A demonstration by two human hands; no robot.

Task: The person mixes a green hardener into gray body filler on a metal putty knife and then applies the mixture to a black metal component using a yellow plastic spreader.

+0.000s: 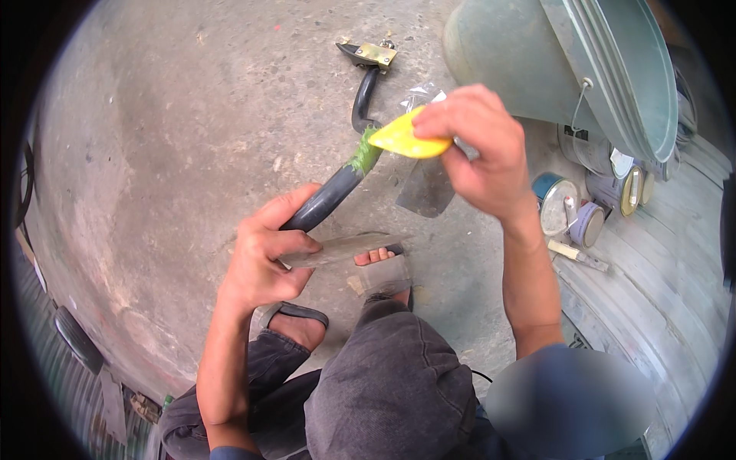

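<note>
A bent black tube (328,201) slants up and away in front of me, with my left hand (264,257) closed around its near end. Between the fingers of that hand sits a thin, flat greyish plate (349,250). Rough green stuff (363,157), like putty or fibres, coats a stretch of the tube around its middle. A gold-coloured metal bracket (376,55) is on the tube's far end. My right hand (484,149) pinches a yellow spreader (410,138), whose pointed tip lies against or just beside the green coating. The right hand is slightly blurred.
A large pale bucket (521,61) lies tipped over at the far right. Below it stand several paint cans (556,201), with a brush (579,255) nearby. Clear plastic wrap (429,188) lies on the concrete floor (176,115). A sandalled foot (382,268) is under the tube.
</note>
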